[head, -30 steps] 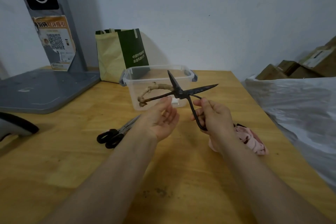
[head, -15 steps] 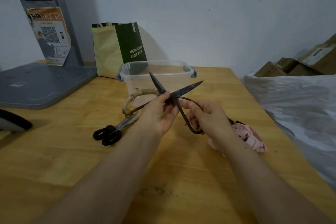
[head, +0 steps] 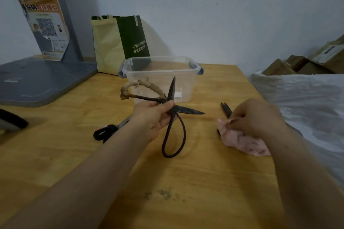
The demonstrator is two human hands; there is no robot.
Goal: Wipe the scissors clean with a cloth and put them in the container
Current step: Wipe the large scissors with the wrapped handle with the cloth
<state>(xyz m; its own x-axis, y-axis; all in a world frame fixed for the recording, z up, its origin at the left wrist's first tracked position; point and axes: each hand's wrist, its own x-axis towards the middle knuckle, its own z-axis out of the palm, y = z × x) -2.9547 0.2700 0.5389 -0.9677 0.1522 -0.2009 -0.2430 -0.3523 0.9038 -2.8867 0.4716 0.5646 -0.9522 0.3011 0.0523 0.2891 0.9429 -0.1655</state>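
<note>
Nearest, at 6 o'clock, just wooden table (head: pixel 186 182) with a dark smudge. Around centre, pinches the old iron scissors (head: pixel 183 110) at the pivot with the left hand (head: pixel 152 117), thumb and curled fingers clamped round the crossing. Holds them clear of the wood, blades splayed toward 12 and 3 o'clock, bare loop hanging toward 6, wrapped loop reaching toward 10. At 3 o'clock, bunches the pink cloth (head: pixel 242 141) against the table with the right hand (head: pixel 255 117), fingers curled into the fabric. Just beside that hand, dark tips of a second pair (head: pixel 226 110), rest hidden. At 9 o'clock, beyond the left wrist, black-handled scissors (head: pixel 109 130) flat on the wood. Farther, at 12 o'clock, the clear container (head: pixel 162 80), lid off, close behind the raised blades. Beyond it at 11, a yellow-and-green bag (head: pixel 119 42) against the wall. Looks like the opening of the wiping step: cloth gripped but well apart from the blades. Next calls for lifting the cloth to the steel and wiping along each blade away from the edge with the pivot grip kept firm. Only then into the container.
</note>
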